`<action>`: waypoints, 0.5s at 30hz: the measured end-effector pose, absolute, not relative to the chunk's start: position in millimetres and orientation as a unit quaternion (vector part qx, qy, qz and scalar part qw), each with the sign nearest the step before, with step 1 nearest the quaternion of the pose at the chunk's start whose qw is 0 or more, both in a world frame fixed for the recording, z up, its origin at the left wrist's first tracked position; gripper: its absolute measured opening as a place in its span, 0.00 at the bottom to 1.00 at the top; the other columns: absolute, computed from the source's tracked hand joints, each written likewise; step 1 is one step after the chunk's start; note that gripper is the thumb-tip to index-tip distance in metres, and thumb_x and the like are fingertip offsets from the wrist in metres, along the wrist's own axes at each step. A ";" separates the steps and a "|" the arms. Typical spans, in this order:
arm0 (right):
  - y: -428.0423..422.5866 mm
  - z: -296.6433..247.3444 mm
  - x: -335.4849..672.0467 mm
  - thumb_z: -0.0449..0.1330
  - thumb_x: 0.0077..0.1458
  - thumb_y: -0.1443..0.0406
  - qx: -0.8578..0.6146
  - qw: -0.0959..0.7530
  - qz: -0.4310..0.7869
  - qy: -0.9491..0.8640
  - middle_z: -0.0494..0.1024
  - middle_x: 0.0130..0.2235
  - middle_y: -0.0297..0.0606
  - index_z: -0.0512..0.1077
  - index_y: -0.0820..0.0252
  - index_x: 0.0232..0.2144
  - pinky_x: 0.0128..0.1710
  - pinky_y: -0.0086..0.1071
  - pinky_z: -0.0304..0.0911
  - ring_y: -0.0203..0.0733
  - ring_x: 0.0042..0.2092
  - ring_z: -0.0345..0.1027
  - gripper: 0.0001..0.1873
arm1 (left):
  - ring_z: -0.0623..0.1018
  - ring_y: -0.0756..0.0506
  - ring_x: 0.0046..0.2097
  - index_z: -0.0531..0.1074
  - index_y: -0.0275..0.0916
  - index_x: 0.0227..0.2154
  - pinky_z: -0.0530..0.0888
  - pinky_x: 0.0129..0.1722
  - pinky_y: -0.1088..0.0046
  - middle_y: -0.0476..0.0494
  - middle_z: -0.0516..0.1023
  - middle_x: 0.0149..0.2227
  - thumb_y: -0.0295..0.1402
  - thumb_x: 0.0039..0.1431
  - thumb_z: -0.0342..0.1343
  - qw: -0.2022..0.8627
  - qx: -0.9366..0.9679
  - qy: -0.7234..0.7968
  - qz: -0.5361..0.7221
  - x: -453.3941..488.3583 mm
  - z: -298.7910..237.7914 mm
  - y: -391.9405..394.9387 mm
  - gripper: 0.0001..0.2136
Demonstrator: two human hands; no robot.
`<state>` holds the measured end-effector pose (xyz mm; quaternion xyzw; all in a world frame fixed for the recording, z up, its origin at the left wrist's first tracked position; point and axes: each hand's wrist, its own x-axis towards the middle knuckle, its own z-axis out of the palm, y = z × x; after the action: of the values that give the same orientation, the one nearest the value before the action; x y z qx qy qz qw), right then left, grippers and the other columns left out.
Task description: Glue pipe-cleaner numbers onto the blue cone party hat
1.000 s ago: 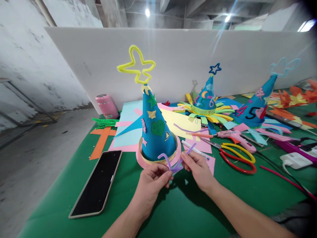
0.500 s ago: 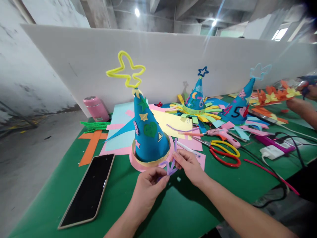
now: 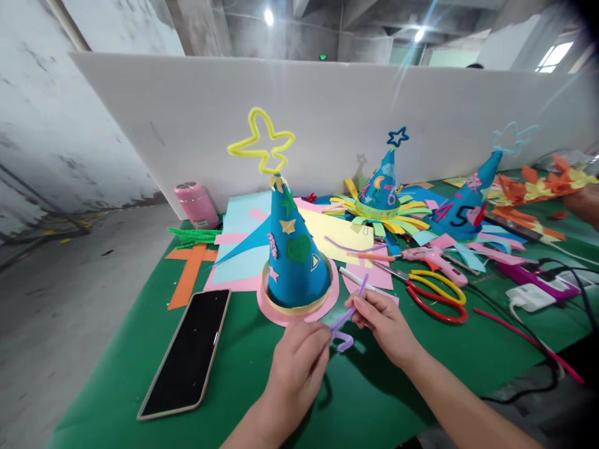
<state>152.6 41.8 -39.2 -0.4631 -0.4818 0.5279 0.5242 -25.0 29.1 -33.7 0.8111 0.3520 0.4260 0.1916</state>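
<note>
Both of my hands pinch one purple pipe cleaner [image 3: 345, 324] just above the green table [image 3: 243, 374]. My left hand [image 3: 299, 362] grips its lower curled end. My right hand [image 3: 381, 321] holds the upper part, whose tip points up and to the right. Right behind my hands stands a blue cone hat [image 3: 292, 255] with a pink brim, stickers and a yellow pipe-cleaner star [image 3: 262, 140] on top.
A black phone [image 3: 185, 352] lies at left. Scissors [image 3: 437, 293], a pink glue gun [image 3: 433, 257], a white marker [image 3: 358, 280], coloured paper sheets, two more blue cone hats [image 3: 384, 184] [image 3: 468, 202], a pink bottle [image 3: 196, 202] and a power strip [image 3: 538, 293] crowd the back and right. Another person's arm [image 3: 584, 206] shows at far right.
The pipe cleaner was bent upward between my hands; now its curled end hangs below my left fingers and my hands sit slightly lower and nearer me. The view shifted a little.
</note>
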 end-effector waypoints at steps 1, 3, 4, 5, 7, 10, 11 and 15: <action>40.3 -37.0 153.7 0.55 0.51 0.59 -0.466 0.513 0.526 -0.492 0.68 0.22 0.32 0.72 0.61 0.28 0.25 0.26 0.57 0.32 0.24 0.60 0.12 | 0.73 0.46 0.34 0.73 0.40 0.35 0.68 0.36 0.73 0.41 0.77 0.32 0.20 0.49 0.51 0.191 0.814 0.348 0.424 -25.5 -33.6 29.2 0.12; 36.3 -31.9 159.9 0.55 0.51 0.59 -0.474 0.468 0.520 -0.534 0.70 0.24 0.34 0.72 0.61 0.33 0.27 0.28 0.60 0.34 0.27 0.63 0.12 | 0.73 0.46 0.34 0.73 0.40 0.33 0.68 0.37 0.72 0.42 0.77 0.32 0.20 0.48 0.52 0.198 0.808 0.351 0.430 -25.7 -32.9 29.6 0.12; 34.1 -30.0 166.2 0.55 0.51 0.60 -0.485 0.440 0.506 -0.562 0.71 0.26 0.35 0.71 0.60 0.35 0.29 0.30 0.61 0.36 0.29 0.64 0.12 | 0.74 0.46 0.33 0.73 0.41 0.32 0.68 0.37 0.72 0.42 0.77 0.31 0.21 0.48 0.52 0.210 0.798 0.359 0.437 -25.5 -32.5 29.9 0.11; 31.9 -29.2 175.1 0.55 0.51 0.60 -0.504 0.413 0.479 -0.588 0.72 0.29 0.36 0.70 0.60 0.38 0.30 0.31 0.62 0.38 0.31 0.65 0.13 | 0.74 0.46 0.33 0.73 0.41 0.31 0.68 0.36 0.73 0.43 0.77 0.30 0.21 0.48 0.52 0.228 0.783 0.373 0.442 -25.1 -32.3 30.4 0.10; 27.7 -31.7 201.2 0.55 0.50 0.61 -0.580 0.389 0.365 -0.615 0.73 0.33 0.39 0.68 0.60 0.40 0.34 0.34 0.63 0.41 0.35 0.67 0.14 | 0.74 0.47 0.32 0.73 0.41 0.29 0.68 0.35 0.74 0.45 0.76 0.29 0.23 0.48 0.53 0.275 0.742 0.414 0.450 -23.9 -32.7 31.6 0.08; 23.4 -44.1 253.1 0.52 0.50 0.63 -0.704 0.353 0.121 -0.604 0.72 0.39 0.43 0.67 0.60 0.38 0.39 0.38 0.62 0.45 0.39 0.67 0.12 | 0.73 0.47 0.30 0.72 0.40 0.26 0.68 0.32 0.74 0.46 0.75 0.27 0.26 0.47 0.55 0.376 0.656 0.473 0.453 -21.5 -33.4 33.7 0.03; 22.7 -48.9 270.0 0.51 0.50 0.64 -0.729 0.316 0.064 -0.605 0.71 0.41 0.45 0.66 0.60 0.40 0.40 0.39 0.62 0.47 0.40 0.67 0.14 | 0.73 0.48 0.29 0.72 0.39 0.24 0.68 0.30 0.75 0.47 0.75 0.26 0.27 0.46 0.56 0.417 0.623 0.483 0.453 -20.6 -32.9 34.1 0.02; 25.2 -57.7 313.0 0.49 0.49 0.67 -0.763 0.154 -0.017 -0.627 0.68 0.45 0.48 0.66 0.63 0.43 0.40 0.40 0.62 0.51 0.44 0.65 0.17 | 0.69 0.53 0.22 0.70 0.36 0.20 0.66 0.23 0.77 0.50 0.70 0.23 0.29 0.43 0.59 0.568 0.493 0.481 0.450 -17.3 -26.0 34.3 0.04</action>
<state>313.0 25.2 -57.7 -0.7632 -0.6273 -0.0167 0.1540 -17.3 34.3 -26.0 0.4925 0.4813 0.4502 0.5685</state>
